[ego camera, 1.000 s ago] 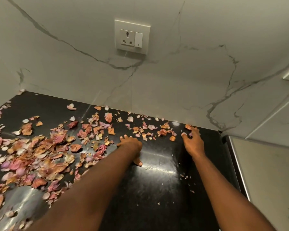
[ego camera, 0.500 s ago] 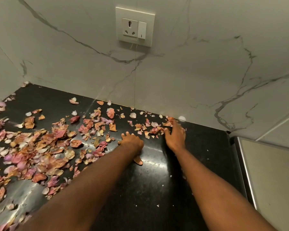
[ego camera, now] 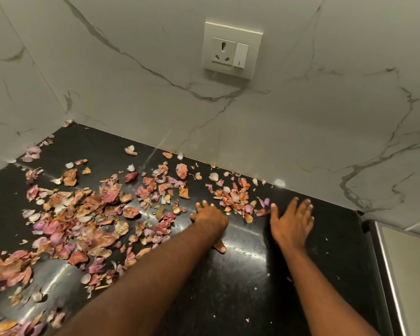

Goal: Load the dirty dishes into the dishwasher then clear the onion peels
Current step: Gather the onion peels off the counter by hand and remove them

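Pink and orange onion peels (ego camera: 87, 214) lie scattered over the left and middle of the black counter (ego camera: 240, 287). A smaller bunch of peels (ego camera: 235, 197) sits near the wall, between my two hands. My left hand (ego camera: 210, 220) rests on the counter with its fingers bent down against the surface, thumb stretched back, at the edge of the peels. My right hand (ego camera: 291, 221) lies flat on the counter with straight fingers, its thumb side touching the small bunch. Neither hand holds anything.
A white marble wall (ego camera: 131, 93) closes the back and left, with a white socket and switch (ego camera: 232, 50) above the counter. A steel edge (ego camera: 386, 275) borders the counter on the right. Tiny peel crumbs dot the counter near my right forearm.
My right hand has swept leftward along the wall, pushing the far-right peels into the small bunch. My left hand has stayed in place. The view has tilted down and left.
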`<state>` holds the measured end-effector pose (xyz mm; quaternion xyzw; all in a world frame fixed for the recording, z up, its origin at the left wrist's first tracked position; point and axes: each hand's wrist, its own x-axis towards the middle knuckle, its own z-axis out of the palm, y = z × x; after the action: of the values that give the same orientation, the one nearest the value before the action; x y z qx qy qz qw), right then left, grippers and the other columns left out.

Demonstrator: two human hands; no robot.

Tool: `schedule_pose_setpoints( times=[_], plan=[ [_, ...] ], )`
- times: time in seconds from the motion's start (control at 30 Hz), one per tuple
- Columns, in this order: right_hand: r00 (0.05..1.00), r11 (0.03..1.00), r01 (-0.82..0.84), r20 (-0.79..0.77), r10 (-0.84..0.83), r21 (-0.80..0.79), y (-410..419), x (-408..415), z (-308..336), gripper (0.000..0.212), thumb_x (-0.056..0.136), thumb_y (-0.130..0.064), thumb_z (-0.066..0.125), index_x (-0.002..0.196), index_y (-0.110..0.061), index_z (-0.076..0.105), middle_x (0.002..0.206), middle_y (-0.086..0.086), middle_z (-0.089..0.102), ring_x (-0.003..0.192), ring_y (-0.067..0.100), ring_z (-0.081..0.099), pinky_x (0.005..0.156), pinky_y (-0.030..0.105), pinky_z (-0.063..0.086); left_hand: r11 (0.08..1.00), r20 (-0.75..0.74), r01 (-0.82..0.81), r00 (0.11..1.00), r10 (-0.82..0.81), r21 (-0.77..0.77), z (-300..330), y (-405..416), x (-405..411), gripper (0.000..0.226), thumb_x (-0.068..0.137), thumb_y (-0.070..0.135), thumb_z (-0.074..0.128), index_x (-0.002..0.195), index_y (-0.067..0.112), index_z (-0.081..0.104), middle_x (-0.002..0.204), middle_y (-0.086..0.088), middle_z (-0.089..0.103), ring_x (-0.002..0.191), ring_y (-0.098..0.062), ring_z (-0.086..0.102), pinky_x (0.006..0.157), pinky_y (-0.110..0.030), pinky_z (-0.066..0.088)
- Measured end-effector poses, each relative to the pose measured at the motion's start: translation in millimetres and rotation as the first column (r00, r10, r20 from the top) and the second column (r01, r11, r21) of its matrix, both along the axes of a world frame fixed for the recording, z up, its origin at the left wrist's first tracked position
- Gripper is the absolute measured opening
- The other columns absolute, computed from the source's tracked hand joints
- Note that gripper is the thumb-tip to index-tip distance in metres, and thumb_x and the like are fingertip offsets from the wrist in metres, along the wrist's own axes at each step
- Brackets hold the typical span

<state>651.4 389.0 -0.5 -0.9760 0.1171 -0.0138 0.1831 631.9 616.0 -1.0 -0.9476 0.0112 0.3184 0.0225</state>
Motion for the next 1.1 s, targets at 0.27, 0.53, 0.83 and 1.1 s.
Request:
schedule_pose_setpoints(
  times=[0.27,0.53,0.83,1.1],
  plan=[
    [0.97,0.972,-0.223,-0.114,0.214,-0.075,80,2,-2,0.077,0.106,-0.06,0.014,0.165,-0.013,0.002,0.173,0.013,-0.004,0.16,0.028,-0.004,0.129,0.047,-0.001,0.995,0.04,0.086,0.996,-0.085,-0.039,34,8,-29,0.127,0.073,0.071,0.078,0.157,-0.006,0.021,0.165,-0.035,0.012,0.153,-0.055,0.007,0.124,-0.068,0.011],
    [0.817,0.802,-0.576,0.111,0.565,0.16,169,-18,-6,0.056,0.107,-0.05,0.022,0.162,-0.039,0.025,0.169,-0.004,0.027,0.156,0.013,0.021,0.129,0.038,0.009,0.781,0.199,-0.01,0.965,0.171,-0.625,70,96,-78,0.035,0.097,0.02,0.066,0.132,0.014,0.066,0.131,-0.005,0.067,0.121,-0.02,0.061,0.108,-0.045,0.05],
    [0.817,0.79,-0.571,0.25,0.519,0.226,186,-34,7,0.051,0.107,-0.045,0.047,0.157,-0.04,0.037,0.17,-0.005,0.022,0.155,0.019,0.021,0.122,0.049,0.02,0.689,0.601,-0.141,0.388,0.699,-0.711,56,314,-172,0.024,0.098,0.016,0.062,0.115,0.033,0.062,0.113,0.012,0.063,0.107,-0.004,0.061,0.092,-0.032,0.056],
    [0.906,0.891,-0.422,0.039,0.421,0.17,222,-34,-9,0.077,0.105,-0.061,0.036,0.165,-0.015,0.018,0.171,0.01,0.021,0.157,0.03,0.019,0.127,0.055,0.018,0.408,0.366,-0.831,0.27,0.891,-0.378,3,387,-221,0.108,0.089,0.089,0.019,0.165,0.014,0.002,0.169,-0.026,-0.01,0.156,-0.044,-0.013,0.122,-0.062,-0.01]
  ],
)
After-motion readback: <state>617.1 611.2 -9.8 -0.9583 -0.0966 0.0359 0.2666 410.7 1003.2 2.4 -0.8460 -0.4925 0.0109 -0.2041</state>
